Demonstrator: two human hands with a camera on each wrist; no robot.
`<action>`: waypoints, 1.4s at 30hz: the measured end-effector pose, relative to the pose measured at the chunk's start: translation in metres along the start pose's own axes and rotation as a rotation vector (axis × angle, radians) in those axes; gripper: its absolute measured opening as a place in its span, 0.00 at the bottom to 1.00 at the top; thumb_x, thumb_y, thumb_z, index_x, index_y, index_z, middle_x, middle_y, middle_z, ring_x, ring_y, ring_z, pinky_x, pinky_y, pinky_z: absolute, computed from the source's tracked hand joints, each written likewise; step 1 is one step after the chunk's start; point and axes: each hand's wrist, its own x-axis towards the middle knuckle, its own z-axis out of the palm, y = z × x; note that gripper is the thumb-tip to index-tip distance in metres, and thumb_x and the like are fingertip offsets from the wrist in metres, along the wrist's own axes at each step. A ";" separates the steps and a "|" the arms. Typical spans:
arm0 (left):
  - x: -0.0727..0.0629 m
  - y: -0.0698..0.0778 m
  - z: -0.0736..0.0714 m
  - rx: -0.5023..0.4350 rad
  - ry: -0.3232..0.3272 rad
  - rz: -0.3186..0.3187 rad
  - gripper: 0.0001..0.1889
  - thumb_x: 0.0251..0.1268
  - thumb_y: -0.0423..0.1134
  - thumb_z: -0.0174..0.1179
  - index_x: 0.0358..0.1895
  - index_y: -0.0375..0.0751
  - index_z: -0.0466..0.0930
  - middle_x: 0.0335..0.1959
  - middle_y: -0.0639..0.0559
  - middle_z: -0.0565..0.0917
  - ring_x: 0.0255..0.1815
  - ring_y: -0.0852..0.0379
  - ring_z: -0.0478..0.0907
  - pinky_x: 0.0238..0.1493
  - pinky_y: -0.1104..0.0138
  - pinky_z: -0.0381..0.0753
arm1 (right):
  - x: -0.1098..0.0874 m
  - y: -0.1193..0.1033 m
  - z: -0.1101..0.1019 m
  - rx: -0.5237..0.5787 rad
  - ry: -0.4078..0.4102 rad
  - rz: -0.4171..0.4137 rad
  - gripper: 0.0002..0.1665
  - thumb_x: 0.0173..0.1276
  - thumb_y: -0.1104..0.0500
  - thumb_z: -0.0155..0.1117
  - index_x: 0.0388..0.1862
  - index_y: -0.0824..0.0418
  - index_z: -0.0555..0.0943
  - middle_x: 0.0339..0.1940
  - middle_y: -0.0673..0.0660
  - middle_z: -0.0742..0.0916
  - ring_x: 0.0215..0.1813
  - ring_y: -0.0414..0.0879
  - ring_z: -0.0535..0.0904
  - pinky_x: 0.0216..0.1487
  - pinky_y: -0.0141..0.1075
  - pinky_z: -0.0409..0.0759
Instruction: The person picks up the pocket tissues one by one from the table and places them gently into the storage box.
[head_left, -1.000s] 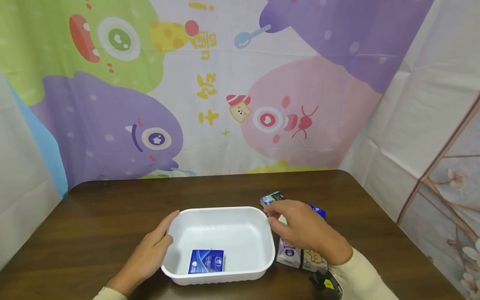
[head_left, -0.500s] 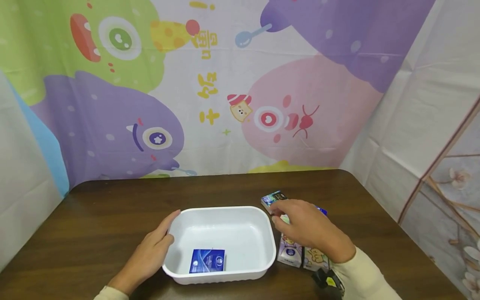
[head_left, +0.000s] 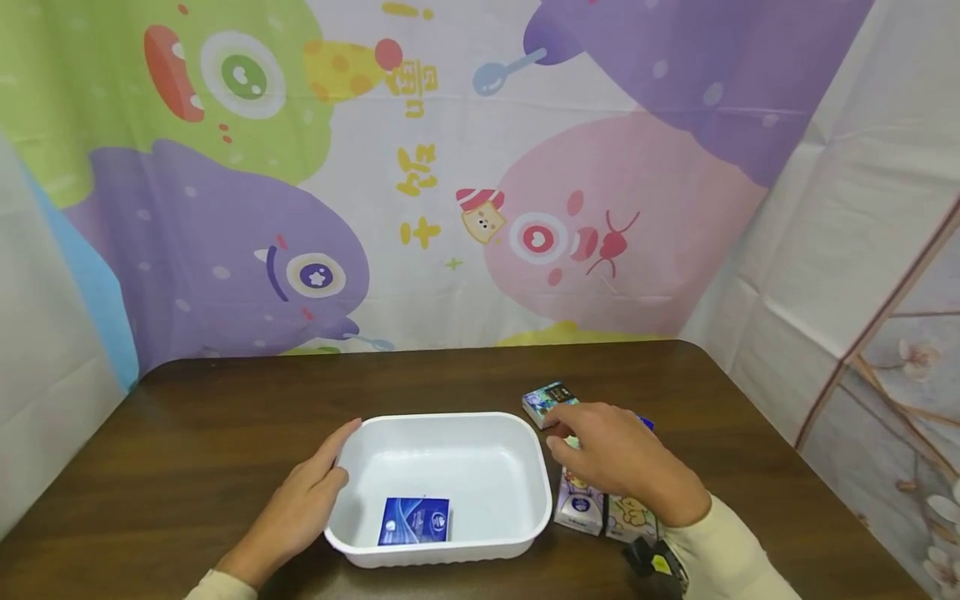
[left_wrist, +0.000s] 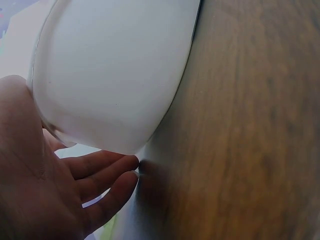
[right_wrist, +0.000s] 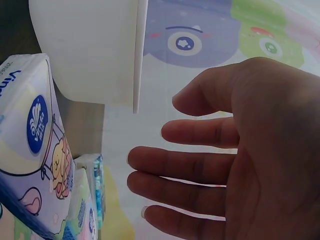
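Head: left hand (head_left: 295,500), relaxed, rests on white tray (head_left: 480,552) at 9 o'clock; blue packet (head_left: 414,522) inside, 7 o'clock; loose packets (head_left: 579,507) outside, 3–4 o'clock
Left wrist: fingers touch tray
Right wrist: right hand (right_wrist: 260,150) empty, fingers apart; probably pickup step, next needs pinching one packet

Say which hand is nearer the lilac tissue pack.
Right. The right hand hovers close to the lilac tissue pack; the left hand is across the white tray, touching it.
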 end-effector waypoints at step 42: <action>0.000 0.000 0.000 0.005 -0.007 -0.013 0.31 0.75 0.35 0.42 0.80 0.54 0.55 0.77 0.42 0.62 0.72 0.39 0.64 0.64 0.40 0.66 | -0.003 0.003 0.001 -0.079 -0.206 0.150 0.19 0.69 0.46 0.61 0.53 0.54 0.85 0.42 0.48 0.88 0.35 0.41 0.80 0.37 0.47 0.79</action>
